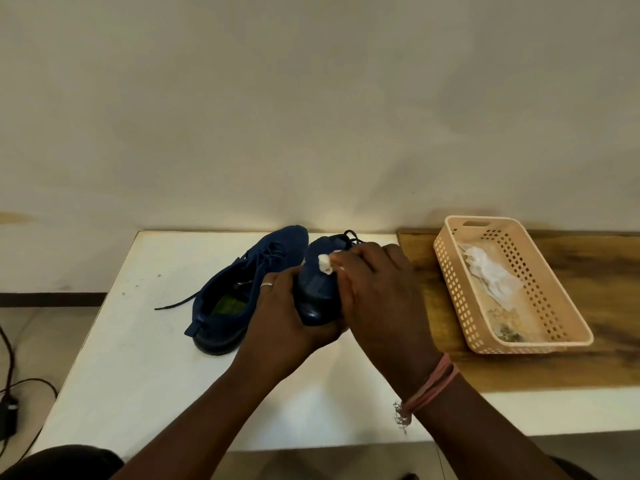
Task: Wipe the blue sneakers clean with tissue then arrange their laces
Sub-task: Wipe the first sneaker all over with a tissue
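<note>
Two dark blue sneakers are on the white table (pixel 121 358). One sneaker (pixel 242 282) lies flat at the centre-left, toe pointing away, with a loose lace trailing left. The second sneaker (pixel 317 289) is lifted off the table, heel toward me. My left hand (pixel 280 317) grips it from the left and underneath. My right hand (pixel 377 289) covers its right side and pinches a small wad of white tissue (pixel 325 263) against the upper. Its laces peek out above my right hand.
A peach plastic basket (pixel 568 320) sits on the wooden surface (pixel 606 271) at the right, holding crumpled white tissue (pixel 491 275) and some dirt. The wall runs close behind the table. Black cables (pixel 10 386) lie on the floor at the left.
</note>
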